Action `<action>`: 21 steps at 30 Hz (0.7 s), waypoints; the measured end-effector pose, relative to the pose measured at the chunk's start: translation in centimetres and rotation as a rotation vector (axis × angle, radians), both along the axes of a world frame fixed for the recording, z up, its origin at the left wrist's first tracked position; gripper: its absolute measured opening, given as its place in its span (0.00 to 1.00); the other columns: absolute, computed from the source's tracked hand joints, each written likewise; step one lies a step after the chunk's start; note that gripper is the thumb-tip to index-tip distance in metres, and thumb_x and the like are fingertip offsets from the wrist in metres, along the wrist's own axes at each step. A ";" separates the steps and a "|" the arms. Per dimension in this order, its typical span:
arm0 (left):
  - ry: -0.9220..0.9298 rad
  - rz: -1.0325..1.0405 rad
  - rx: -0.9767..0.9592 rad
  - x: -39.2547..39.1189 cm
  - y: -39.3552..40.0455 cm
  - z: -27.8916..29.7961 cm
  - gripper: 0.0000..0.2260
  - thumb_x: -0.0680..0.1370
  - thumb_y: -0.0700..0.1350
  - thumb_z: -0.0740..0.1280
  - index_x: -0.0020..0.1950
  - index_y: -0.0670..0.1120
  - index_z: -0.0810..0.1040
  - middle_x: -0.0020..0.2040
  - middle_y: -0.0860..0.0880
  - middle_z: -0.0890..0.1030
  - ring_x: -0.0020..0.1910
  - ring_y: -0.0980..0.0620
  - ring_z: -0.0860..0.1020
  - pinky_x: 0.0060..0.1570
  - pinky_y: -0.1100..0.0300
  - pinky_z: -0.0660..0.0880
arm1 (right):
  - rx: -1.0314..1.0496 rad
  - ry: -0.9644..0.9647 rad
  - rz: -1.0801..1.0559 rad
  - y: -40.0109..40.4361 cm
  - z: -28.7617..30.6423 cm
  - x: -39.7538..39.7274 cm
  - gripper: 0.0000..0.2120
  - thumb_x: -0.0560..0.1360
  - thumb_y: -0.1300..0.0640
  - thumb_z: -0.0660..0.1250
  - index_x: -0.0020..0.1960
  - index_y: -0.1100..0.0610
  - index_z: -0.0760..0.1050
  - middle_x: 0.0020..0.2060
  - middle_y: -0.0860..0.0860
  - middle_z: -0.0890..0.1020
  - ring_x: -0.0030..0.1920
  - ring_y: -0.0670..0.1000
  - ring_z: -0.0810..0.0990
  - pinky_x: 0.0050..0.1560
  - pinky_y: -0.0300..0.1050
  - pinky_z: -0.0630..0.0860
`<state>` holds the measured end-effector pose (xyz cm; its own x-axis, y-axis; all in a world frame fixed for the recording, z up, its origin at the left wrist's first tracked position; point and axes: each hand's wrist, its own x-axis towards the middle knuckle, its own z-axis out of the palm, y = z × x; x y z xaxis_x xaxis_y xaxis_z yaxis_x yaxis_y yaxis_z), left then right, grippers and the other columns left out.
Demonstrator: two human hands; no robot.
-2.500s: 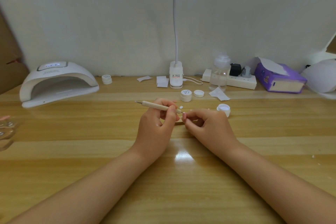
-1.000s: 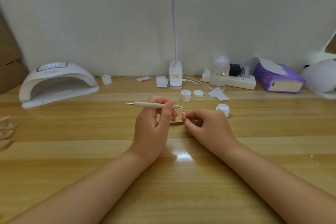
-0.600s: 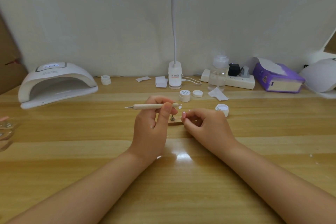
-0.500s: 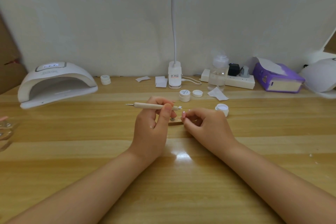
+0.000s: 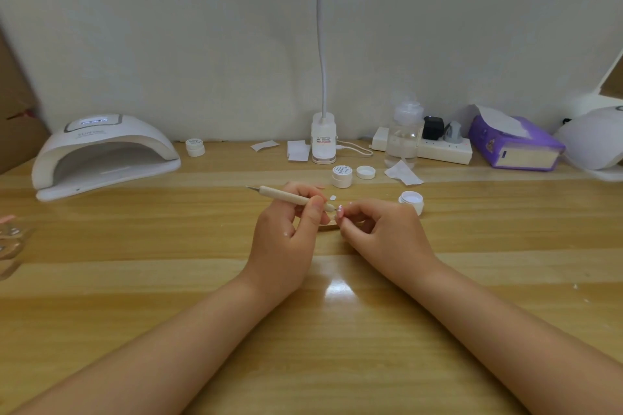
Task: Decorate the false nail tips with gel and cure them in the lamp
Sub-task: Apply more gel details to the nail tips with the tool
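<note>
Forearms reach forward over the wooden counter (image 5: 472, 246), wrists low, hands meeting at centre; the left hand (image 5: 286, 229) curls its fingers around a dotting tool (image 5: 290, 197), tip angled right toward the false nail tip (image 5: 339, 211) pinched by the right hand (image 5: 381, 232); beyond lies an open gel pot (image 5: 411, 200); the curing lamp (image 5: 101, 155) sits far left.

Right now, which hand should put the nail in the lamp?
Probably the right hand: it already pinches the nail tip. The left hand is nearer the lamp, but it grips the tool.
</note>
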<state>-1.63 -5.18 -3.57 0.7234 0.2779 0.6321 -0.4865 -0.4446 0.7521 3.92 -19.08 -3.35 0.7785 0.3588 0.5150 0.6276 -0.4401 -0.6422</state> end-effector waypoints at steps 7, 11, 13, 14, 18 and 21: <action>0.009 0.014 0.006 0.0 0.0 0.0 0.04 0.77 0.47 0.61 0.43 0.54 0.74 0.36 0.52 0.81 0.37 0.58 0.79 0.39 0.67 0.73 | 0.007 0.001 -0.001 0.1 -0.1 0.1 0.03 0.72 0.57 0.70 0.42 0.53 0.83 0.32 0.42 0.82 0.31 0.42 0.77 0.39 0.37 0.74; 0.018 0.017 -0.007 0.1 -0.1 0.0 0.04 0.76 0.47 0.61 0.43 0.53 0.74 0.35 0.51 0.81 0.36 0.59 0.79 0.39 0.66 0.73 | 0.003 0.006 -0.005 0.1 -0.1 0.1 0.03 0.72 0.57 0.70 0.42 0.53 0.83 0.33 0.43 0.83 0.31 0.42 0.77 0.39 0.39 0.75; 0.019 0.013 -0.003 0.1 -0.1 0.0 0.04 0.76 0.47 0.61 0.43 0.53 0.74 0.34 0.50 0.81 0.36 0.60 0.79 0.39 0.68 0.73 | -0.002 0.006 -0.005 0.1 -0.1 0.1 0.03 0.72 0.57 0.70 0.42 0.53 0.83 0.34 0.43 0.83 0.32 0.43 0.78 0.40 0.40 0.75; 0.021 0.014 0.002 0.1 -0.1 0.0 0.04 0.76 0.47 0.61 0.43 0.53 0.74 0.34 0.50 0.81 0.36 0.60 0.79 0.38 0.69 0.72 | -0.004 0.004 -0.005 0.1 -0.1 0.0 0.03 0.72 0.57 0.70 0.43 0.53 0.83 0.34 0.43 0.83 0.32 0.43 0.78 0.41 0.40 0.75; 0.020 0.008 -0.001 0.1 -0.1 0.0 0.04 0.76 0.46 0.61 0.43 0.53 0.74 0.34 0.50 0.81 0.36 0.61 0.79 0.38 0.71 0.71 | -0.011 0.003 -0.006 0.0 -0.1 0.1 0.03 0.72 0.57 0.70 0.43 0.53 0.83 0.34 0.43 0.83 0.32 0.42 0.78 0.42 0.39 0.75; 0.025 0.011 -0.001 0.1 0.0 0.0 0.04 0.76 0.47 0.61 0.43 0.53 0.74 0.34 0.49 0.81 0.37 0.60 0.80 0.38 0.69 0.72 | -0.009 -0.009 -0.003 0.0 -0.1 0.1 0.03 0.72 0.57 0.70 0.43 0.53 0.83 0.34 0.43 0.83 0.32 0.42 0.78 0.42 0.38 0.74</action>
<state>-1.49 -5.20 -3.57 0.7359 0.2865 0.6135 -0.4627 -0.4487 0.7646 4.00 -19.05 -3.47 0.7753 0.3606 0.5185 0.6316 -0.4479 -0.6328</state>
